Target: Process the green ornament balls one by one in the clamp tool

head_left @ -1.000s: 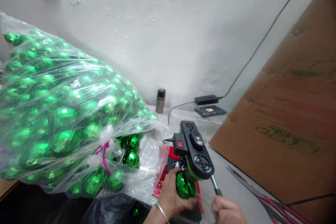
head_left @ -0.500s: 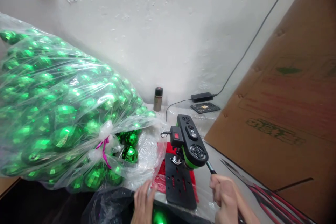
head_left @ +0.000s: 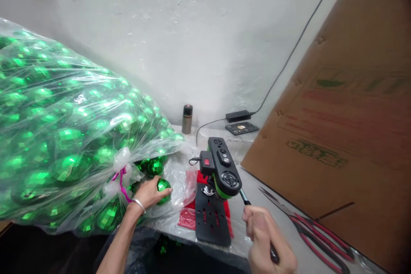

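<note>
My left hand (head_left: 150, 195), with a silver bangle at its wrist, curls its fingers and thumb around a shiny green faceted ball (head_left: 163, 189) beside the tied bag. In the lower right my right hand (head_left: 268, 239) is closed in a fist on a black-handled tool (head_left: 245, 199) with a thin metal shaft. That shaft's far end is hidden behind a black and green device (head_left: 224, 171) with round grilles and a red switch. The device is mounted on a black slotted plate (head_left: 212, 224), which lies over red plastic (head_left: 187, 218).
A big clear bag (head_left: 80, 137) of green balls, tied with purple string (head_left: 122, 186), fills the left. Behind stand a small canister (head_left: 187, 120), a power adapter (head_left: 238, 115) and a phone (head_left: 241, 128). Red-handled scissors (head_left: 308, 231) lie beside a cardboard box (head_left: 321, 128) at right.
My left hand has moved from the table's front edge up and left to the balls by the bag and closed on one. My right hand keeps its grip. The view has shifted slightly right.
</note>
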{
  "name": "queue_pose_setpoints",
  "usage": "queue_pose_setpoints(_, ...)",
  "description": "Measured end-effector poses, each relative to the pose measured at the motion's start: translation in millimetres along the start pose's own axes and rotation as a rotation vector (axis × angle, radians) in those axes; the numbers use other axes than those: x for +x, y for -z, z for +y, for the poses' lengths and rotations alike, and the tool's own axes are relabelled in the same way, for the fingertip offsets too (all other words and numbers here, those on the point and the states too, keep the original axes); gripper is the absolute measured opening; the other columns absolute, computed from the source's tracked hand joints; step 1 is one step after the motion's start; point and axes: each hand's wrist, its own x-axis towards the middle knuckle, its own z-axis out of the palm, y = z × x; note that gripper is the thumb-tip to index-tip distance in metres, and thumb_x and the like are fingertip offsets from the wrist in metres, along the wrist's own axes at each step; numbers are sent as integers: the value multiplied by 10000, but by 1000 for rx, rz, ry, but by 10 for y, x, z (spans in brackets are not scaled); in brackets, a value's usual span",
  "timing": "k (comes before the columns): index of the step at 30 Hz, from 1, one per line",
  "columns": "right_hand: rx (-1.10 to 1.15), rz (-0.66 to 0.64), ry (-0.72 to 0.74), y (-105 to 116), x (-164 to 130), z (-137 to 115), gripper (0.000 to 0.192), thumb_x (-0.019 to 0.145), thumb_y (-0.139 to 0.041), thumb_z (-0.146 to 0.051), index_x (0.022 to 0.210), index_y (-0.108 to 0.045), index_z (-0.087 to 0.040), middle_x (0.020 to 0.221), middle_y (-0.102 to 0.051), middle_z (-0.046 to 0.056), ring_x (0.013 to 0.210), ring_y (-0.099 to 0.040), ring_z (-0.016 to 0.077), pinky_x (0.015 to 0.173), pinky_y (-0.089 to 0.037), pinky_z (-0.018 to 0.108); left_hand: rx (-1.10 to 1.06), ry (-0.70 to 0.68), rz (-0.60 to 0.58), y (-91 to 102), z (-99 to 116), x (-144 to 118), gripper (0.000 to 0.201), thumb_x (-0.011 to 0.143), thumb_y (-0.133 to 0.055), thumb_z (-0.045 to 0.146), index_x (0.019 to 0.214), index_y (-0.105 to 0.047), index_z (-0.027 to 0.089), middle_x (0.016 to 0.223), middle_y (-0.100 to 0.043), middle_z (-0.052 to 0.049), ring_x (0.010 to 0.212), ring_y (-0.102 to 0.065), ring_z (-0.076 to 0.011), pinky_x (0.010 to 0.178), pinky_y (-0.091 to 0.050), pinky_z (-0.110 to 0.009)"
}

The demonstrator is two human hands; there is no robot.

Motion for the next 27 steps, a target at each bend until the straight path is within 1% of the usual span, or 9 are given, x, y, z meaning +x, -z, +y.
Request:
queue_pose_setpoints(2,-9,-7,7,8,14,-10,364,1080,-510,-306,737,-573,-202,683,-534,-4,538,-429,106,513,-325,271,-260,-78,35,-22,11,-91,679,867,-635,525,1452,-562,187,1366,-734,-157,1283,-693,-327,1078,-523,-407)
queue_pose_setpoints(4,6,7,9,1,40,-43,382,1082,-510,-315,718,-551,-205,669,-525,-5,548,-449,112,519,-341,268,-765,-112,70,-103,60,-186,741,869,-614,553,1506,-490,196,1415,-703,-132,1294,-681,-299,1084,-530,-415)
queue_pose_setpoints(6,27,27,-8,-17,76,-91,400,1083,-509,-312,697,-528,-209,653,-511,-8,567,-476,119,535,-362,265,-1300,-70,47,-271,148,-287,754,826,-669,592,1449,-528,191,1347,-733,-130,1206,-721,-308,1023,-573,-444)
queue_pose_setpoints(7,37,36,-17,-28,97,-116,405,1083,-509,-307,690,-518,-211,645,-502,-11,572,-483,120,540,-368,263,-1479,-26,11,-383,203,-339,728,802,-702,606,1385,-571,189,1305,-749,-129,1150,-741,-305,983,-593,-441)
queue_pose_setpoints(10,32,41,-42,-49,158,-176,406,1085,-505,-297,688,-517,-212,630,-476,-26,559,-467,113,532,-364,257,-1715,73,-65,-764,382,-484,649,762,-780,582,1262,-631,195,1215,-774,-119,1039,-767,-282,894,-622,-406)
queue_pose_setpoints(13,17,29,-34,-45,196,-205,397,1083,-504,-285,693,-526,-212,627,-463,-33,559,-464,114,539,-374,258,-1694,72,-68,-1094,523,-581,726,830,-747,578,1442,-515,265,1279,-747,-105,1059,-762,-270,885,-621,-404)
queue_pose_setpoints(16,13,4,-26,-27,201,-218,371,1085,-494,-263,721,-541,-210,644,-483,-30,584,-483,115,560,-390,252,-1485,27,33,-1314,592,-596,762,871,-712,598,1503,-442,268,1468,-632,-129,1277,-675,-304,1036,-565,-430)
queue_pose_setpoints(20,17,-24,-18,-4,182,-213,366,1089,-478,-259,732,-540,-211,658,-510,-20,607,-502,120,569,-406,251,-1147,-122,206,-1490,650,-529,748,862,-705,606,1428,-467,180,1476,-588,-185,1411,-555,-347,1203,-422,-498)
queue_pose_setpoints(27,34,-53,27,20,148,-162,323,1079,-464,-183,769,-551,-207,692,-547,-18,612,-518,106,566,-421,231,-905,-291,219,-1733,680,-442,741,823,-758,463,1435,-445,185,1453,-601,-198,1374,-595,-381,1173,-459,-588)
